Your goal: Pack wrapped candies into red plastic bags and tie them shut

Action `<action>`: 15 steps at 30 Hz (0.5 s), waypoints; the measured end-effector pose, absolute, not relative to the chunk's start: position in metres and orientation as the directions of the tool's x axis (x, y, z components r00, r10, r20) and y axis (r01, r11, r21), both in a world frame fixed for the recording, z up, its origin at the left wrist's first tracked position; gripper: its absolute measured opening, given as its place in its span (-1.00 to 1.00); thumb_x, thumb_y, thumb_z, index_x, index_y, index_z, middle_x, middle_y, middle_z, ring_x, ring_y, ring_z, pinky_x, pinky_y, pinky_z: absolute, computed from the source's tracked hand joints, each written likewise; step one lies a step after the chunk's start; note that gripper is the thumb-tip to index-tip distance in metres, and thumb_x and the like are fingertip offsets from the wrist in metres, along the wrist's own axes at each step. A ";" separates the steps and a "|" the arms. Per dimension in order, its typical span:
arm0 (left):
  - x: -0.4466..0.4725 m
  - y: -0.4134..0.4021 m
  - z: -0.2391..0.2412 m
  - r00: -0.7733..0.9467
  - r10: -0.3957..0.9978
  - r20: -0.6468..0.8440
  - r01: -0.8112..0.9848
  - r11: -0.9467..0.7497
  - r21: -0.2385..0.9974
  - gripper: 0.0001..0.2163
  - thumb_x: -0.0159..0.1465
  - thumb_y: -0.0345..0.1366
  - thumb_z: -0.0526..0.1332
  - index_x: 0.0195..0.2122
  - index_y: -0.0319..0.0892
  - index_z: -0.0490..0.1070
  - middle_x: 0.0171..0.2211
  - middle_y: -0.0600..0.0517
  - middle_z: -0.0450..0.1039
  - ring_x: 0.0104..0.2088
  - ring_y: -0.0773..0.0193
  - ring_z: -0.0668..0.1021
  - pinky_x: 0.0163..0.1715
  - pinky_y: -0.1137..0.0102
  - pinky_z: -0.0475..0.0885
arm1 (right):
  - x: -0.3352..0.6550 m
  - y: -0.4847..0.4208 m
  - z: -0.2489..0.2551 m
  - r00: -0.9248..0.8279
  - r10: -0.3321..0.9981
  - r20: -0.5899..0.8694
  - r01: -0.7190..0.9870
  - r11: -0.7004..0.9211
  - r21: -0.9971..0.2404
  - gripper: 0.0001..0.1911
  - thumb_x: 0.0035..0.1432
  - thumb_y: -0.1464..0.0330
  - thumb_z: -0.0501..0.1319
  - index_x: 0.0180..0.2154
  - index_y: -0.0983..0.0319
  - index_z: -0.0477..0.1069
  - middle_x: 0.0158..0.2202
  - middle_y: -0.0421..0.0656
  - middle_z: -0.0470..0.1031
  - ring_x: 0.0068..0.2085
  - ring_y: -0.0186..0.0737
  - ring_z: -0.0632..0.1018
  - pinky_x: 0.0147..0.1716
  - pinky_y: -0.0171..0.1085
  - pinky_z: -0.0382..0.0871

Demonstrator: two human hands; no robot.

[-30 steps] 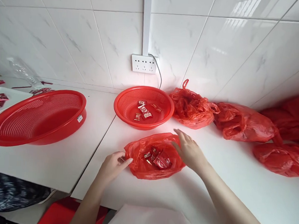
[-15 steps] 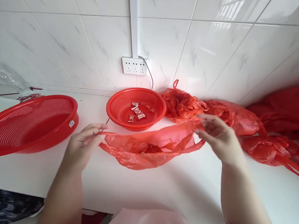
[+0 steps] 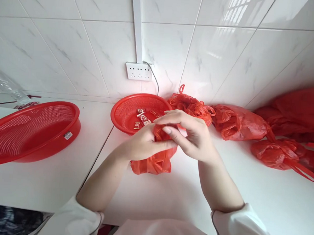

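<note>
Between my hands a red plastic bag [image 3: 154, 163] is bunched up, its gathered top inside my fingers and its lower part hanging over the white tabletop. My left hand [image 3: 145, 140] is closed around the neck of the bag. From the right, my right hand [image 3: 189, 133] curls over the same bunched top, fingers and thumb pressing on it. Just behind them stands a round red plastic basket [image 3: 122, 112] with several small wrapped packets [image 3: 142, 117] on its bottom. My right fingers cover part of its front rim. What the bag contains is hidden.
A larger red basket [image 3: 74, 123] stands at the left, a clear plastic bottle [image 3: 8, 87] behind it. Knotted red bags [image 3: 241, 122] line the back right. A white power socket [image 3: 139, 72] with a grey cable is on the tiled wall. Dark patterned cloth [image 3: 9, 220] lies lower left.
Both hands have come together from the bag's two sides. The bag, spread wide with its mouth open before, is now gathered into a bunch between them.
</note>
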State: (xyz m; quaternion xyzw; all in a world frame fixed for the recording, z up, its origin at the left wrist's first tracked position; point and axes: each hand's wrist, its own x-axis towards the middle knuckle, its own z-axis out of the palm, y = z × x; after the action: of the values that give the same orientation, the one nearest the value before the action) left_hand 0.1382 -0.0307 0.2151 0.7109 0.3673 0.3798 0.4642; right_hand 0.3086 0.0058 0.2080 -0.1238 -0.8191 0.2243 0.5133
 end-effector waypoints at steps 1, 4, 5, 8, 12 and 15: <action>0.140 -0.029 0.212 0.420 0.890 0.178 0.160 -0.266 0.951 -0.82 0.29 -0.15 0.20 -0.25 -0.15 0.43 -0.31 0.01 0.42 -0.26 0.27 0.50 -0.29 0.40 0.47 | 0.308 0.007 0.206 -0.431 0.462 0.775 -0.047 0.846 -0.531 -0.80 0.29 0.36 0.13 -0.07 0.12 0.43 -0.14 -0.16 0.53 -0.14 -0.22 0.56 -0.14 -0.17 0.50; 0.137 -0.026 0.203 0.286 0.955 0.080 0.094 -0.111 0.989 -0.72 0.34 -0.05 0.12 -0.35 -0.16 0.39 -0.54 0.11 0.24 -0.56 0.42 0.37 -0.63 0.52 0.31 | 0.310 0.012 0.194 -0.385 0.596 0.705 -0.082 0.738 -0.669 -0.78 0.30 0.35 0.13 -0.02 0.16 0.38 -0.11 -0.13 0.50 -0.17 -0.27 0.56 -0.15 -0.20 0.50; 0.135 -0.025 0.200 0.257 0.965 0.051 0.069 -0.071 0.995 -0.70 0.32 -0.02 0.13 -0.35 -0.15 0.38 -0.59 0.14 0.18 -0.63 0.45 0.31 -0.71 0.54 0.24 | 0.311 0.013 0.189 -0.405 0.623 0.669 -0.090 0.701 -0.707 -0.79 0.29 0.35 0.15 -0.04 0.18 0.38 -0.15 -0.13 0.50 -0.22 -0.28 0.56 -0.16 -0.20 0.50; 0.132 -0.025 0.189 0.262 0.965 -0.006 0.049 -0.007 0.999 -0.67 0.30 0.03 0.13 -0.33 -0.16 0.39 -0.67 0.20 0.12 -0.76 0.49 0.19 -0.82 0.55 0.12 | 0.312 0.015 0.175 -0.468 0.675 0.571 -0.120 0.591 -0.797 -0.87 0.26 0.38 0.20 -0.14 0.23 0.39 -0.29 -0.18 0.47 -0.32 -0.33 0.53 -0.21 -0.21 0.48; 0.132 -0.025 0.180 0.258 0.965 -0.040 0.000 0.041 0.999 -0.63 0.33 0.04 0.08 -0.33 -0.19 0.43 -0.76 0.24 0.07 -0.84 0.53 0.06 -0.88 0.56 -0.08 | 0.312 0.014 0.167 -0.428 0.741 0.518 -0.147 0.508 -0.849 -0.91 0.24 0.41 0.21 -0.19 0.22 0.35 -0.33 -0.19 0.44 -0.30 -0.31 0.51 -0.22 -0.23 0.45; 0.129 -0.021 0.178 0.230 0.973 -0.028 -0.052 0.041 0.998 -0.62 0.36 0.02 0.03 -0.18 -0.18 0.46 -0.79 0.20 0.18 -0.85 0.48 0.18 -0.86 0.57 -0.02 | 0.318 0.011 0.167 -0.364 0.746 0.558 -0.102 0.563 -0.820 -0.90 0.21 0.45 0.22 -0.21 0.20 0.35 -0.29 -0.17 0.43 -0.26 -0.29 0.49 -0.22 -0.24 0.44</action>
State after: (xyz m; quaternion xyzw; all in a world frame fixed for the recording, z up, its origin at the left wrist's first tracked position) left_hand 0.1289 -0.0213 0.1780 0.5313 0.4334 0.4442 0.5766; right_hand 0.3180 0.0112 0.1675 -0.2245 -0.7169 0.4099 0.5173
